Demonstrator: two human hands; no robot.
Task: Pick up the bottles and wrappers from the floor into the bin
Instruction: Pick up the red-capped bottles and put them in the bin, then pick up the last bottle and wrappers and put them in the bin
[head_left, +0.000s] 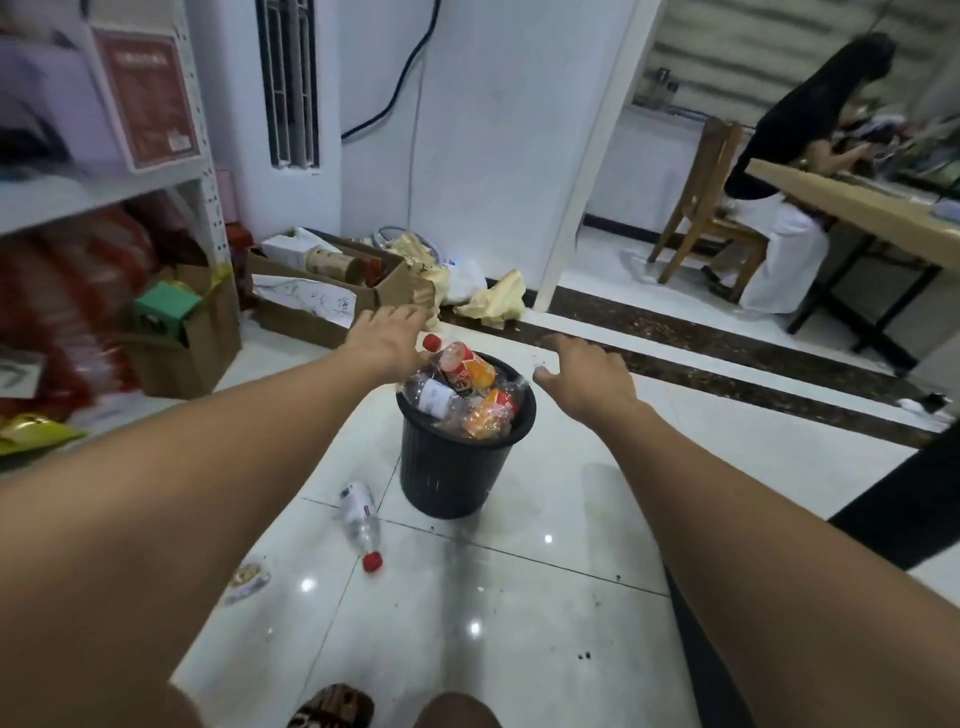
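Observation:
A black ribbed bin (447, 467) stands on the white tile floor, heaped with several plastic bottles; an orange-labelled bottle (464, 366) with a red cap lies on top. My left hand (387, 338) hovers over the bin's far left rim, fingers spread, holding nothing. To the right of the bin my right hand (582, 371) hangs open as well. On the floor to the left of the bin lies a clear bottle (360, 522) with a red cap. A small wrapper (247, 577) lies on the tiles farther left.
Cardboard boxes (332, 291) and crumpled yellow paper (496, 304) sit by the far wall. A metal shelf (104, 208) with red packages stands at left. At right, a person sits on a wooden chair (701, 208) at a table (857, 213). My sandalled foot (332, 706) is at bottom.

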